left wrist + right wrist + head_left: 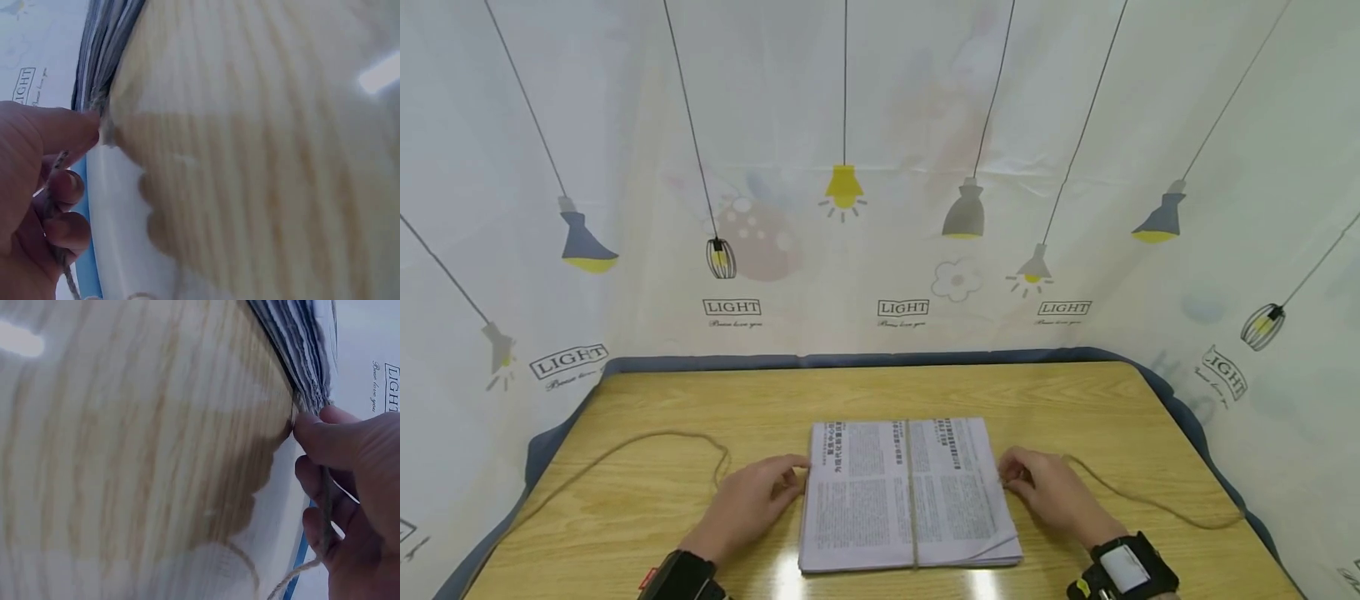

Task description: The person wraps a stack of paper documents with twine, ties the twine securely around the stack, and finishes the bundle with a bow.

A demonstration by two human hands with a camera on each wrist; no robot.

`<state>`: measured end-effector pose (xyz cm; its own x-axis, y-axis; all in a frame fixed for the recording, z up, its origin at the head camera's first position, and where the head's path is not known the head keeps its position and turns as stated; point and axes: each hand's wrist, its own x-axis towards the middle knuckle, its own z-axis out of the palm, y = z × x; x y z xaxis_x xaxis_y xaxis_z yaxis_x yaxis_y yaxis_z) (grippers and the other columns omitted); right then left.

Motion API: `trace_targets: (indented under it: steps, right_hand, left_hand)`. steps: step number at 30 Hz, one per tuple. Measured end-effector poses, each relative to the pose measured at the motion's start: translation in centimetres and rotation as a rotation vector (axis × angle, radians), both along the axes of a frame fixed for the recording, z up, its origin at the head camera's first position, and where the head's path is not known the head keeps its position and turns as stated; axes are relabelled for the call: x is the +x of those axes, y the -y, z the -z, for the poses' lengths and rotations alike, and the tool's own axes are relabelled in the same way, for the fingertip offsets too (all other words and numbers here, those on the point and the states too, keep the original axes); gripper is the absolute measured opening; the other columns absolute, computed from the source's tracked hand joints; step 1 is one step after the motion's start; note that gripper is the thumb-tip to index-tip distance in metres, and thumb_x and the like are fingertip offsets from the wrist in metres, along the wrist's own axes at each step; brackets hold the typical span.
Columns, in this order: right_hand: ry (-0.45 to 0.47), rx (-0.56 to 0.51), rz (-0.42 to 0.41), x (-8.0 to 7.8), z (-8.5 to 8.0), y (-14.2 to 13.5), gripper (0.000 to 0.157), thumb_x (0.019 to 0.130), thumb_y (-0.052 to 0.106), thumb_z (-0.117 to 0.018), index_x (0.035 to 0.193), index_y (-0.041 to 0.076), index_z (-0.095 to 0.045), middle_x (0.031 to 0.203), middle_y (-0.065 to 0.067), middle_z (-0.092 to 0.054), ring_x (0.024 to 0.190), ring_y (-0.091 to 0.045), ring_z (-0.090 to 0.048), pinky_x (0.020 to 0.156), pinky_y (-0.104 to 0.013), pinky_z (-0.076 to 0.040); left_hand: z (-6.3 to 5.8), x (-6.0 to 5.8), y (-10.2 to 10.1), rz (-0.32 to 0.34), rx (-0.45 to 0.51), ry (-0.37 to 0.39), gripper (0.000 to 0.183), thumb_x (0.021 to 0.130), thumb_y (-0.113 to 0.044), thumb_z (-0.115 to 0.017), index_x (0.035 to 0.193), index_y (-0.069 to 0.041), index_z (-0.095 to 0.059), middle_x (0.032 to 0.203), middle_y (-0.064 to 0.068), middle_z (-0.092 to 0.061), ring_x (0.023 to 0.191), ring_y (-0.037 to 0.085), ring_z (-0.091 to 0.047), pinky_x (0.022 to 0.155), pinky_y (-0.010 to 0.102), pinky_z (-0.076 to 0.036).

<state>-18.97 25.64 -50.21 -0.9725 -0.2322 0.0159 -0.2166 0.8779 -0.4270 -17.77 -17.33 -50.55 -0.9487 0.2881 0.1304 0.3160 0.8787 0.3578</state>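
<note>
In the head view, the papers (857,508) lie flat on the desk (700,396), between the two hands, with a string (912,492) running over the top sheet from the far edge to the near one. The left hand (751,500) is at the left edge of the papers, its fingers (790,461) right against that side, toward the far half. The right hand (1051,493) is at the opposite edge, at about the same height. A length of string trails from beside the left hand across the desk to the near left corner; another curves away past the right hand toward the right rim. Each wrist wears a black strap (1127,571). Behind the desk hangs a pale cloth (850,333) printed with lamps and the word LIGHT.

In the left wrist view, thumb and forefinger pinch the string close up at the side of the papers, whose layered edges rise just beyond the fingertips. The other fingers are bent, with the string passing along them and down out of the picture.

In the right wrist view, thumb and forefinger likewise pinch the string at the papers' side, touching the layers. The string runs down past the bent lower fingers, then bends away below them.
</note>
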Motion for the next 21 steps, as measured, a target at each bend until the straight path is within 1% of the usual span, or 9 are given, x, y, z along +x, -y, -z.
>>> trace_targets:
  steps: [3,5,8,11,13,15,17,19,21]
  right_hand:
    - [-0.015,0.029,0.009,0.1,-0.3,-0.1,0.021,0.084,0.005,-0.073,0.09,0.024,-0.065,0.083,0.013,-0.063,0.079,-0.001,-0.057,0.074,-0.028,-0.051]
    - [-0.036,0.042,0.001,0.2,-0.4,-0.2,0.021,0.083,0.004,-0.073,0.09,0.022,-0.066,0.084,0.012,-0.065,0.081,-0.002,-0.059,0.074,-0.029,-0.052]
    - [-0.046,0.045,-0.001,0.2,-0.3,-0.4,0.021,0.082,0.002,-0.074,0.089,0.021,-0.067,0.085,0.01,-0.066,0.08,-0.003,-0.061,0.074,-0.029,-0.053]
    - [-0.04,0.047,0.007,0.2,-0.1,-0.6,0.022,0.081,0.002,-0.075,0.088,0.021,-0.068,0.084,0.01,-0.066,0.079,-0.003,-0.06,0.074,-0.028,-0.052]
    - [-0.03,0.046,0.016,0.1,0.0,-0.7,0.022,0.081,0.002,-0.075,0.088,0.021,-0.068,0.084,0.01,-0.066,0.079,-0.002,-0.059,0.073,-0.028,-0.052]
    - [-0.03,0.049,0.019,0.1,0.1,-0.7,0.022,0.081,0.003,-0.075,0.088,0.022,-0.068,0.084,0.011,-0.066,0.079,-0.002,-0.059,0.073,-0.028,-0.052]
    - [-0.034,0.05,0.019,0.1,0.1,-0.8,0.022,0.08,0.003,-0.076,0.088,0.022,-0.068,0.084,0.011,-0.066,0.079,-0.002,-0.059,0.073,-0.027,-0.052]
    - [-0.037,0.051,0.018,0.1,0.1,-0.8,0.022,0.081,0.004,-0.076,0.089,0.022,-0.068,0.084,0.011,-0.065,0.079,-0.002,-0.059,0.073,-0.027,-0.052]
    - [-0.035,0.049,0.02,0.0,0.1,-0.8,0.021,0.081,0.004,-0.076,0.09,0.022,-0.068,0.084,0.011,-0.065,0.079,-0.002,-0.058,0.073,-0.028,-0.052]
  left_hand:
    - [0.0,0.1,0.3,-0.01,0.006,-0.003,0.033,0.087,-0.019,-0.073,0.117,-0.03,-0.066,0.088,-0.019,-0.066,0.08,-0.004,-0.059,0.074,0.024,-0.052]
    - [0.1,0.2,0.5,-0.015,0.006,-0.003,0.032,0.088,-0.015,-0.072,0.117,-0.027,-0.067,0.089,-0.016,-0.067,0.082,-0.002,-0.061,0.077,0.026,-0.053]
    - [0.1,0.3,0.8,-0.022,0.009,-0.019,0.029,0.087,-0.01,-0.071,0.112,-0.024,-0.069,0.089,-0.013,-0.068,0.083,0.002,-0.063,0.077,0.027,-0.053]
    - [0.1,0.6,1.2,-0.019,0.02,-0.039,0.029,0.084,-0.004,-0.071,0.106,-0.022,-0.071,0.089,-0.011,-0.069,0.084,0.004,-0.064,0.077,0.027,-0.053]
    - [-0.1,0.7,1.4,-0.017,0.043,-0.029,0.033,0.081,0.0,-0.071,0.105,-0.023,-0.071,0.09,-0.011,-0.068,0.086,0.006,-0.064,0.08,0.03,-0.052]
    - [-0.3,0.8,1.6,-0.027,0.079,-0.003,0.036,0.078,0.001,-0.07,0.105,-0.023,-0.071,0.094,-0.011,-0.069,0.091,0.008,-0.064,0.086,0.034,-0.052]
    - [-0.5,0.9,1.9,-0.05,0.114,0.016,0.036,0.079,0.001,-0.067,0.106,-0.022,-0.071,0.099,-0.008,-0.069,0.095,0.011,-0.063,0.087,0.038,-0.051]
    - [-0.6,0.8,2.3,-0.096,0.13,0.019,0.031,0.082,-0.004,-0.067,0.106,-0.022,-0.07,0.102,-0.007,-0.068,0.096,0.012,-0.062,0.086,0.038,-0.051]
    - [-0.8,0.7,2.7,-0.151,0.136,-0.002,0.021,0.087,-0.01,-0.066,0.105,-0.021,-0.069,0.103,-0.004,-0.067,0.092,0.012,-0.062,0.078,0.034,-0.051]
